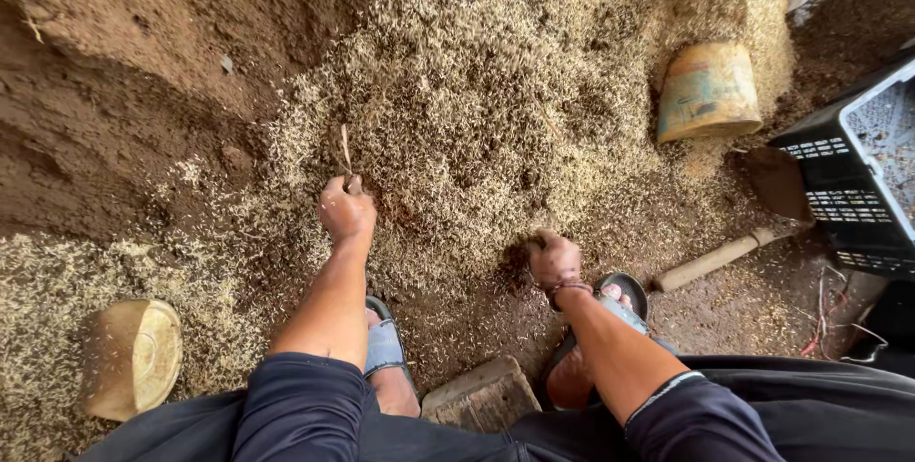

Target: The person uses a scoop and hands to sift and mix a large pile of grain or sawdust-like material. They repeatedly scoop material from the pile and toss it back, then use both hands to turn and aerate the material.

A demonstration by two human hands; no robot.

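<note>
Husk pile [496, 109]: a loose, dry heap of straw-coloured husks spread over the dirt floor [114, 90], filling the middle of the view and thinning toward the feet.

Left hand [345, 209] is closed at the near left edge of the pile, with a thin stalk [345, 149] pinched in it and standing up above the fist. Right hand [555, 257] is curled shut and pressed into the near edge of the pile, where husks and dark soil are mixed; what is enclosed cannot be told.

Handling, as judged: the material is very light, loose and free-flowing, with no stiffness. It is likely to spill from any open grip, so it is best taken by cupped handfuls or scooped. The stalk is thin and brittle-looking, so it is best pinched low.

Edges and room:
- A wooden block [481, 395] is set between the sandalled feet.
- A pale bowl [133, 357] lies tipped at near left, well apart from both hands.
- A yellow bucket [707, 90] lies on its side at the pile's far right edge.
- A spade [753, 224] lies right of the right hand, just beside a black crate [848, 195].
- More open room is seen to the left and ahead; the right side is crowded.
</note>
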